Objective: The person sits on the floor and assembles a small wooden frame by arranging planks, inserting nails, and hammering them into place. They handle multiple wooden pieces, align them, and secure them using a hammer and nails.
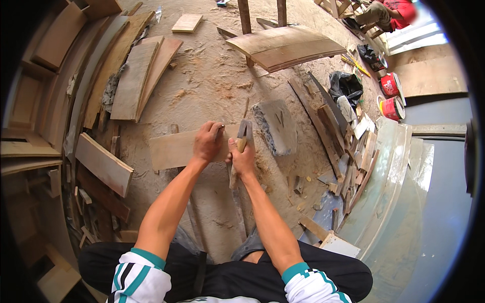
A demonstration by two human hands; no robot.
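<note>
A flat, pale wooden board lies crosswise in front of me over narrow wooden strips that run toward my legs. My left hand rests on the board with its fingers curled together. Something small and dark shows at its fingertips, too small to name. Close beside it, my right hand is wrapped round the wooden handle of a hammer. The grey metal head points away from me, over the board's right end. Just right of the board sits a rough grey block with a dark mark on top.
Wood offcuts are piled at right, beside glass sheets. Boards and cabinet frames line the left. A curved panel stands ahead on legs. Red cans and a black bag lie beyond; another person sits far right.
</note>
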